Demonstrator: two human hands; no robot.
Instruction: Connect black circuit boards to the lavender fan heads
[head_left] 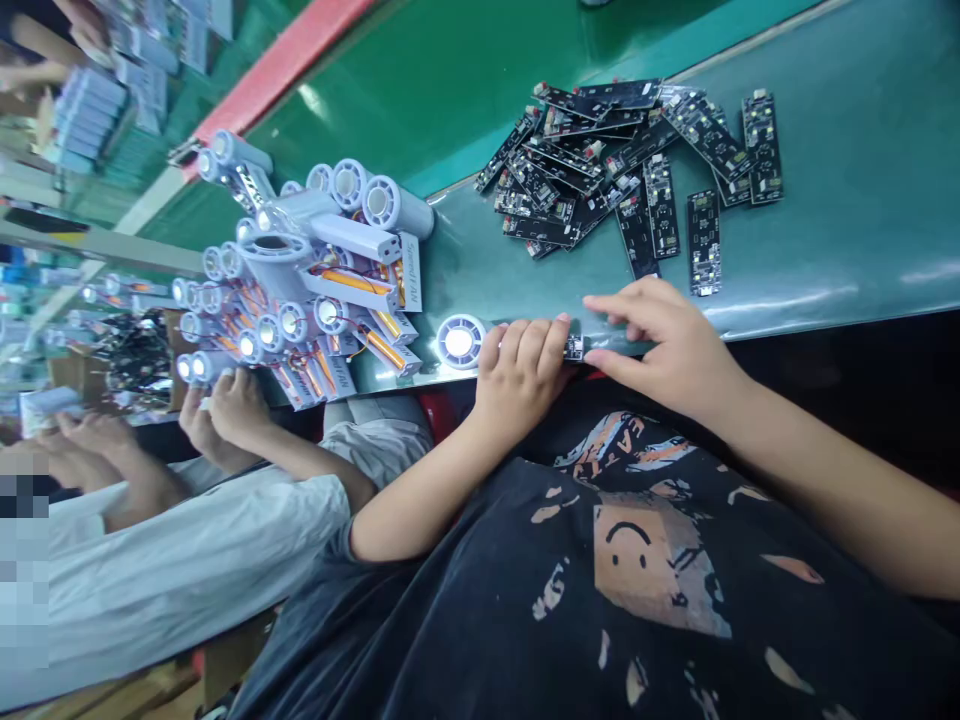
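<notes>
My left hand [521, 375] is wrapped over the handle of a small white handheld fan, whose round head [460, 342] sticks out to the left near the bench edge. The end of a black circuit board [574, 347] shows past my fingers on the right; how it sits in the handle is hidden by the hand. Beside that end is my right hand [671, 345], its thumb and forefinger spread apart with nothing visible between them. The thumb tip lies close to the board's end, and I cannot tell whether it touches.
Black circuit boards lie in a heap [570, 165] beyond my hands, with a single board [703, 243] nearer. To the left, white fan bodies [300, 260] are piled, some showing orange batteries. A co-worker's hands [232, 410] are at the pile's near side. The green bench [862, 180] has its edge before me.
</notes>
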